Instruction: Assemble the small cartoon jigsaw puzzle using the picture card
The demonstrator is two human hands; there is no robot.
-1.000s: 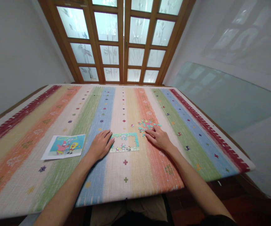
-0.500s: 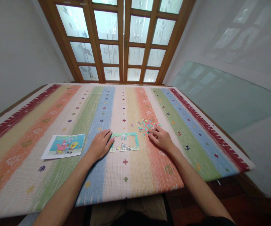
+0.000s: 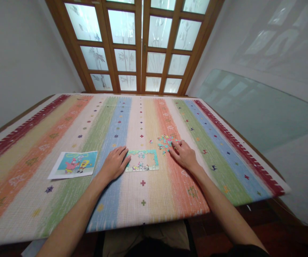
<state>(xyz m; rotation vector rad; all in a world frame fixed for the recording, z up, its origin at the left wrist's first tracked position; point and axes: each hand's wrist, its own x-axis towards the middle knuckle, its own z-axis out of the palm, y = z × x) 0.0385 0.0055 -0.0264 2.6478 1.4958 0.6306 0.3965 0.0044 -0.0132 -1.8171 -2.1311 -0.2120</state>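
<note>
My left hand (image 3: 115,163) lies flat with fingers stretched out, its fingertips and thumb at the left edge of a partly assembled jigsaw puzzle (image 3: 155,160). The puzzle has a filled border with some joined pieces at top and bottom middle; its centre shows the cloth. To the right, a pile of loose puzzle pieces (image 3: 166,141) lies spread, mostly turquoise. My right hand (image 3: 184,154) rests at the pile's right side, fingers bent, with thumb and index fingertip apart among the pieces. I see no piece held in it.
A printed cartoon picture (image 3: 75,165) lies left of my left hand. One loose piece (image 3: 151,141) sits apart, left of the pile. The striped tablecloth (image 3: 143,192) covers the table. Behind it stand wooden glass-paned doors (image 3: 143,53); a glass sheet (image 3: 258,103) is at the right wall.
My right hand's fingers have shifted slightly up and spread a little over the pile. My left hand stays at the puzzle's edge. The view has moved very slightly.
</note>
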